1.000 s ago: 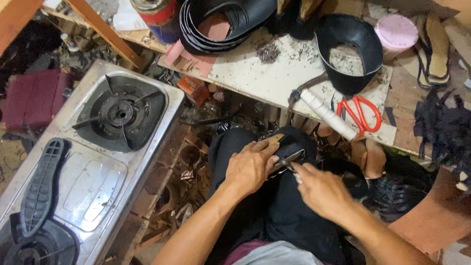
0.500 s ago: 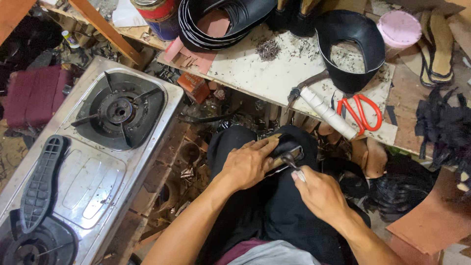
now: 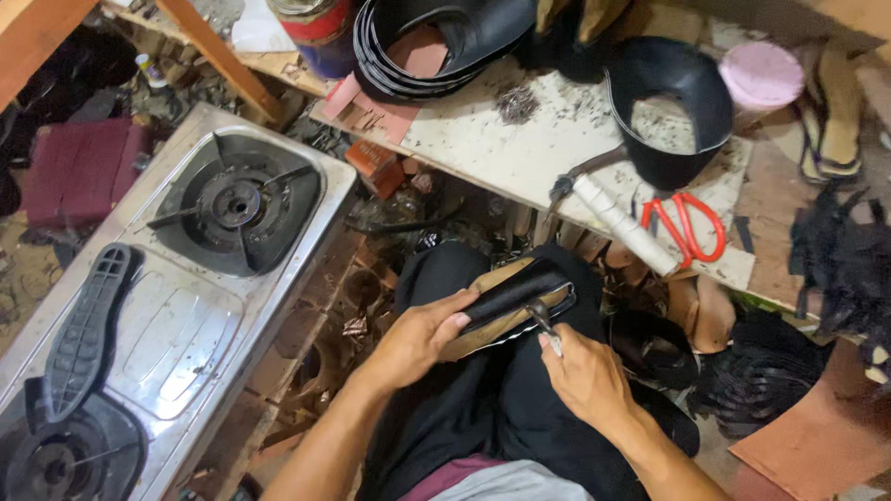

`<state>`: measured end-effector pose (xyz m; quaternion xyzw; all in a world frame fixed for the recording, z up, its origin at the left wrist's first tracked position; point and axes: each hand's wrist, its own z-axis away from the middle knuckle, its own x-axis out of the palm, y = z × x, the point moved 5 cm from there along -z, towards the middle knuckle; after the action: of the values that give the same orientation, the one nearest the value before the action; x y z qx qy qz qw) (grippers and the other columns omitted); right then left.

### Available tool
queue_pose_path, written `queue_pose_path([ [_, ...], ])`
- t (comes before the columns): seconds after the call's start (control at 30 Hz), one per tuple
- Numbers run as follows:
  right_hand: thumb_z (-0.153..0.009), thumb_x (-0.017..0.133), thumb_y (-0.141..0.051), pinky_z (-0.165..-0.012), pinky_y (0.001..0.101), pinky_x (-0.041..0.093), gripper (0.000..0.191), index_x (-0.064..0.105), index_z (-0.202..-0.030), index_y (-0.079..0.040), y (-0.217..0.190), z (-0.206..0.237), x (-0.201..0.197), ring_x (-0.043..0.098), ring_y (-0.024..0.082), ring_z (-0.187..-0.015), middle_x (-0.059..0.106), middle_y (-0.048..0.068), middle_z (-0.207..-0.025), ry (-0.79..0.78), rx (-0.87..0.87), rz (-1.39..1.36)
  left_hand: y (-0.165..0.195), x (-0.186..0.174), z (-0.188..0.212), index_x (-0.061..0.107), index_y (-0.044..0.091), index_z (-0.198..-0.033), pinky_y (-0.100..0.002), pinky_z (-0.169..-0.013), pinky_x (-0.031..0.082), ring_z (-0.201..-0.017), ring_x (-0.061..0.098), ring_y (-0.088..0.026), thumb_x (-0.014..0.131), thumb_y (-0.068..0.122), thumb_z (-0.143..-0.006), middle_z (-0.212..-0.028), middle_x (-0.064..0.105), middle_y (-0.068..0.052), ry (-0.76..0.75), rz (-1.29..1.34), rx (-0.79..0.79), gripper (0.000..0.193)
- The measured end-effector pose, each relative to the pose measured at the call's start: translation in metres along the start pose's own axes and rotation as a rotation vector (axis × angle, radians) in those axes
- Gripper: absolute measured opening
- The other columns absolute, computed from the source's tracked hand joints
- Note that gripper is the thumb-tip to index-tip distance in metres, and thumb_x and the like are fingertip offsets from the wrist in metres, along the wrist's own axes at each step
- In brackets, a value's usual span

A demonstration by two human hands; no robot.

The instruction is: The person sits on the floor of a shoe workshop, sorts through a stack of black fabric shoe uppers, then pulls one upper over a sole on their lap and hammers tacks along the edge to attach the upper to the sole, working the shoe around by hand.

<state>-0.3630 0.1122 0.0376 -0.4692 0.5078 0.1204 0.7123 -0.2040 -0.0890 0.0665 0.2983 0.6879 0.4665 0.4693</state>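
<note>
The left hand [image 3: 418, 339] holds a tan and black sandal [image 3: 515, 306] tight on the lap, and the right hand [image 3: 585, 376] pinches a small metal tool [image 3: 543, 325] with its tip at the sandal's edge. A moment ago the right hand was higher, up on the sandal; now it has slid down and back, so the tool seems to be pulling along the edge. The stove [image 3: 167, 306], black sole [image 3: 83, 329] and red scissors [image 3: 687, 223] have not moved.
</note>
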Motion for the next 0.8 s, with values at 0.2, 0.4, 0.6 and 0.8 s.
queue_pose_path([
  [0.2, -0.094, 0.06, -0.026, -0.057, 0.0529, 0.05, 0.025, 0.06, -0.085, -0.003, -0.044, 0.002, -0.027, 0.066, 0.045, -0.068, 0.067, 0.021, -0.072, -0.013, -0.077, 0.025, 0.007, 0.013, 0.008, 0.057, 0.003, -0.137, -0.044, -0.099, 0.051, -0.121, 0.063, -0.04, 0.059, 0.011, -0.098, -0.135, 0.065, -0.019, 0.08, -0.353, 0.078, 0.04],
  [0.4, -0.091, 0.062, -0.019, -0.047, 0.0384, 0.054, 0.02, 0.065, -0.098, -0.001, -0.084, 0.021, -0.044, 0.068, 0.027, -0.051, 0.068, 0.012, -0.061, 0.162, -0.198, -0.349, 0.012, 0.004, 0.012, 0.048, 0.0, -0.143, -0.046, -0.104, 0.048, -0.129, 0.056, -0.043, 0.064, 0.014, -0.095, -0.143, 0.057, -0.025, -0.006, -0.272, 0.148, 0.053],
  [0.6, -0.094, 0.069, -0.02, -0.05, 0.041, 0.051, 0.02, 0.066, -0.089, -0.001, -0.074, 0.015, -0.005, 0.069, 0.032, -0.055, 0.066, 0.013, -0.06, 0.03, -0.23, -0.108, 0.007, -0.002, 0.011, 0.042, 0.001, -0.148, -0.046, -0.109, 0.044, -0.134, 0.053, -0.042, 0.069, 0.019, -0.094, -0.147, 0.053, -0.024, -0.133, -0.222, 0.028, 0.063],
  [0.8, -0.091, 0.069, -0.021, -0.053, 0.0468, 0.051, 0.022, 0.065, -0.087, 0.0, -0.086, 0.01, -0.011, 0.068, 0.039, -0.062, 0.066, 0.02, -0.065, 0.064, -0.273, -0.099, 0.008, -0.006, 0.011, 0.042, 0.002, -0.148, -0.046, -0.107, 0.045, -0.132, 0.053, -0.042, 0.072, 0.019, -0.09, -0.148, 0.052, -0.023, -0.117, -0.222, 0.017, 0.068],
])
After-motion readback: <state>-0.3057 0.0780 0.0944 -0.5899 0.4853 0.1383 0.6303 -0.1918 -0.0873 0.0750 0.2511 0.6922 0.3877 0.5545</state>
